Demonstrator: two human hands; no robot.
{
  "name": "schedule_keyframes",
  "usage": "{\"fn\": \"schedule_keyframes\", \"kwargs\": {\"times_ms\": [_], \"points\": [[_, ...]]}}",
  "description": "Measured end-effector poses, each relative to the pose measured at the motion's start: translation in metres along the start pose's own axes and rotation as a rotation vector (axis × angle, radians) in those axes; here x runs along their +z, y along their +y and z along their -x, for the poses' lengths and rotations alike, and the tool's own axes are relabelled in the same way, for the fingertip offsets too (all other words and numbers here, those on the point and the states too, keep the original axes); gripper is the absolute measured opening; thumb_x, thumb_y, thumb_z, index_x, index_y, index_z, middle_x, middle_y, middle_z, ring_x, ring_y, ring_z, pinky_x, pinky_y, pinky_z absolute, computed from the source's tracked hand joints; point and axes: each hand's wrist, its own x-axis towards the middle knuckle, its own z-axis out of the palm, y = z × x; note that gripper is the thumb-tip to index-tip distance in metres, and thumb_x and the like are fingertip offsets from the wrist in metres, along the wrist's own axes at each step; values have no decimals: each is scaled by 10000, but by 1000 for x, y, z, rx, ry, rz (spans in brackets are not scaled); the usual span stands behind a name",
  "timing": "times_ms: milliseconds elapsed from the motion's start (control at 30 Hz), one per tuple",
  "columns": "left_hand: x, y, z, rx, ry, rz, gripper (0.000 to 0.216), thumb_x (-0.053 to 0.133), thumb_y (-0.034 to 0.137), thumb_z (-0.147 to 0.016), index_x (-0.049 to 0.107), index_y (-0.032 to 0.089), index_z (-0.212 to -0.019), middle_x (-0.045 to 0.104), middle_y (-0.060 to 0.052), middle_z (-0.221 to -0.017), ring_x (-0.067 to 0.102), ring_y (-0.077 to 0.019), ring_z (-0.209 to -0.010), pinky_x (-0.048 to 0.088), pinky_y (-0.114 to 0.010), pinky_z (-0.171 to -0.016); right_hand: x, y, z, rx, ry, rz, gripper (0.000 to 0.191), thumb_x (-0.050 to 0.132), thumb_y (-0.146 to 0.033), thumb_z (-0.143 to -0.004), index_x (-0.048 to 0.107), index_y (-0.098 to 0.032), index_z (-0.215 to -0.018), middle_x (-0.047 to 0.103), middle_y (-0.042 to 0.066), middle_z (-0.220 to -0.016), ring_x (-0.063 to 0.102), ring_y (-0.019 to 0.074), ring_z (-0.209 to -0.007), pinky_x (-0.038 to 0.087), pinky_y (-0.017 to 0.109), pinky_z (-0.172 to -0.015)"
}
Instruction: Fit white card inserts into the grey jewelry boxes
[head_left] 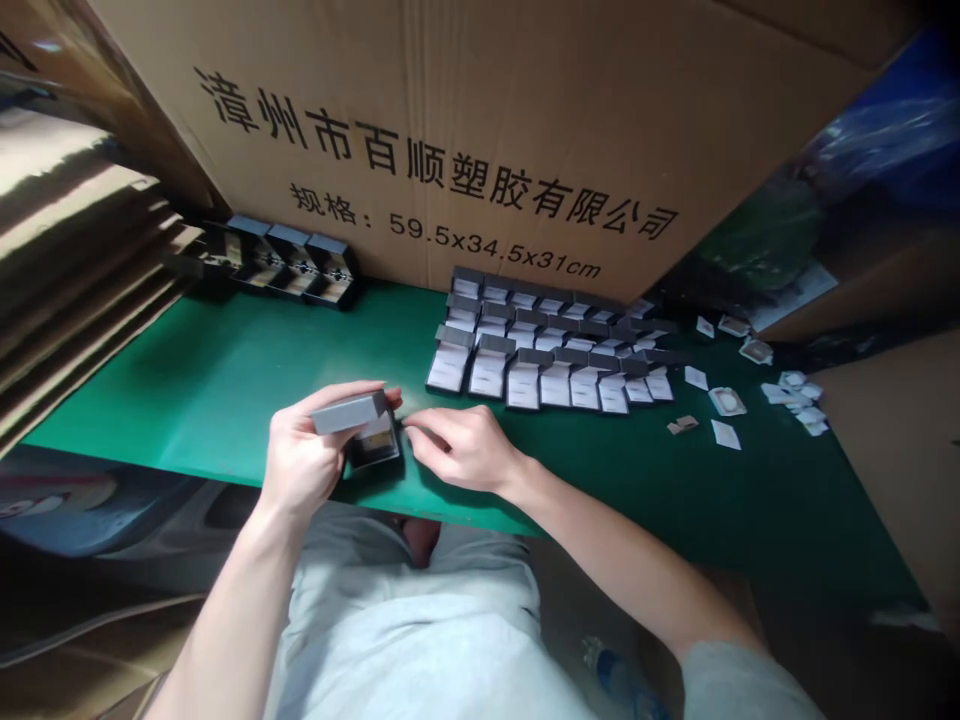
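Observation:
My left hand [304, 450] is wrapped round a small dark grey hinged box [349, 412] near the table's front edge. The box's lid is raised, and something pale and yellowish shows inside it. Just right of the box is my right hand [469, 448], its fingers curled with the tips close together by the box's side. Whether anything is between those fingertips is too small to make out. Beyond my right hand stand rows of similar boxes [491, 375] with lids up and white inserts inside.
Several open dark boxes [300, 265] stand at the back left of the green table [247, 350]. Small white pieces [726, 402] lie scattered on the right. A large printed carton [450, 120] rises behind, and stacked cardboard [82, 230] borders the left.

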Motion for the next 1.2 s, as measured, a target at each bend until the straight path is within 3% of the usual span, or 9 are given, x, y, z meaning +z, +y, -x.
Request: {"fn": "schedule_keyframes", "kwargs": {"times_ms": [167, 300, 367, 467, 667, 767, 867, 1033, 1200], "points": [[-5, 2, -1, 70, -191, -167, 288, 861, 422, -800, 864, 228, -1013, 702, -115, -1440, 706, -365, -1270, 652, -345, -930, 0, -2, -1, -29, 143, -81, 291, 493, -341, -1071, 708, -201, -1210, 813, 22, -936, 733, 125, -716, 564, 228, -677], [-1, 8, -1, 65, -237, -331, 468, 818, 488, -853, 805, 244, -1252, 694, -113, -1453, 684, -358, -1304, 598, -405, -1066, 1, -4, 0, -35, 276, -149, 253, 585, -373, -1010, 681, -200, -1168, 794, 9, -898, 715, 120, -674, 571, 222, -651], [1, 9, -2, 117, -253, -394, 494, 814, 500, -853, 794, 231, -1266, 697, -122, -1449, 665, -353, -1328, 566, -411, -1111, 2, -6, 1, 31, 280, -174, 266, 618, -396, -983, 660, -214, -1172, 772, -3, -861, 705, 119, -666, 553, 220, -614], [4, 10, -2, 159, -230, -416, 472, 816, 505, -841, 804, 219, -1216, 723, -134, -1368, 711, -330, -1227, 613, -367, -1004, 3, -6, 2, 135, 233, -210, 315, 632, -426, -974, 627, -228, -1219, 742, -13, -846, 671, 111, -634, 520, 219, -574], [10, 13, 0, -47, -139, -304, 498, 897, 501, -724, 806, 170, -1085, 798, -84, -932, 741, -241, -789, 619, -301, -681, 3, -4, 2, 182, 195, -251, 329, 611, -402, -997, 613, -231, -1277, 718, -18, -849, 655, 110, -651, 531, 222, -607], [11, 14, 0, -33, -156, -315, 379, 873, 453, -742, 825, 176, -996, 813, -83, -944, 746, -241, -830, 613, -291, -718, 4, -3, 1, 167, 199, -235, 316, 594, -379, -1000, 620, -234, -1280, 726, -9, -870, 673, 120, -682, 555, 231, -642], [10, 14, 1, -12, -171, -355, 377, 815, 410, -785, 836, 193, -1093, 822, -82, -1010, 750, -239, -892, 602, -270, -723, 4, -3, 1, 156, 221, -197, 303, 609, -369, -977, 635, -235, -1248, 738, -1, -898, 681, 126, -692, 569, 238, -652], [13, 17, 6, 2, -136, -451, 493, 756, 341, -817, 770, 186, -1284, 798, -46, -876, 683, -160, -647, 517, -219, -543, 5, -3, 1, 117, 278, -177, 251, 606, -362, -969, 669, -208, -1157, 736, 3, -858, 683, 122, -686, 569, 231, -652], [11, 12, 6, 97, -182, -478, 341, 776, 309, -814, 791, 196, -1135, 812, -58, -1047, 761, -215, -905, 600, -249, -776, -3, 2, -1, 91, 263, -151, 202, 624, -342, -937, 673, -199, -1071, 728, 16, -862, 670, 128, -681, 583, 250, -661]]}}
